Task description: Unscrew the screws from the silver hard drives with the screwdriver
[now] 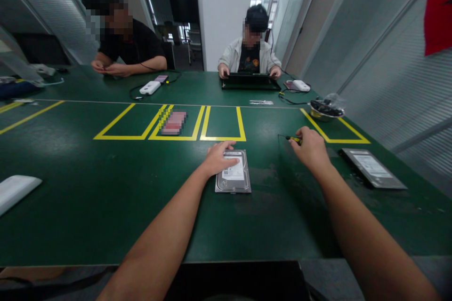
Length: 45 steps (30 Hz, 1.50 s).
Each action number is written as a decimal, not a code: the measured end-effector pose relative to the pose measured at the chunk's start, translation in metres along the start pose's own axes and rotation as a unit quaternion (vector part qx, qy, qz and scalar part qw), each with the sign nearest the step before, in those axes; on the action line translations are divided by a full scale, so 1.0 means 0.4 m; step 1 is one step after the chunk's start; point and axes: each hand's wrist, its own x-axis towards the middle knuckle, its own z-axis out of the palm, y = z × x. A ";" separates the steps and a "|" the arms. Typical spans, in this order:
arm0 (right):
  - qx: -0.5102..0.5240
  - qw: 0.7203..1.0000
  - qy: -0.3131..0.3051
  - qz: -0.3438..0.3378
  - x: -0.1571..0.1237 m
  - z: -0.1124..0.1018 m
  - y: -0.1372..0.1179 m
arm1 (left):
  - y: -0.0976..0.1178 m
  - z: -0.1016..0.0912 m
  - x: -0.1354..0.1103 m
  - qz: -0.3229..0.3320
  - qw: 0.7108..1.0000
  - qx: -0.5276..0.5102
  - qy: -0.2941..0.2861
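A silver hard drive [231, 183] with a white label lies flat on the green table in front of me. My left hand [219, 159] holds it at its far left corner, the thumb across the label and the fingers along the far edge. To the right, my right hand [310, 148] is closed around a screwdriver [294, 139] with a yellow and black handle. Its thin shaft points left, above the table and apart from the drive. Most of the handle is hidden in the hand.
Another hard drive [374, 169] lies at the right. Behind it stands a bowl [326, 110] of dark parts. Yellow tape [222, 138] marks boxes on the table [106, 197]; a blurred pink item [174, 123] lies in one. Two people sit opposite, one holding a dark panel [250, 82].
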 end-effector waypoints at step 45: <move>-0.168 0.910 -0.357 0.127 -0.145 -0.124 0.122 | 0.005 -0.001 0.000 -0.001 1.000 0.000 0.004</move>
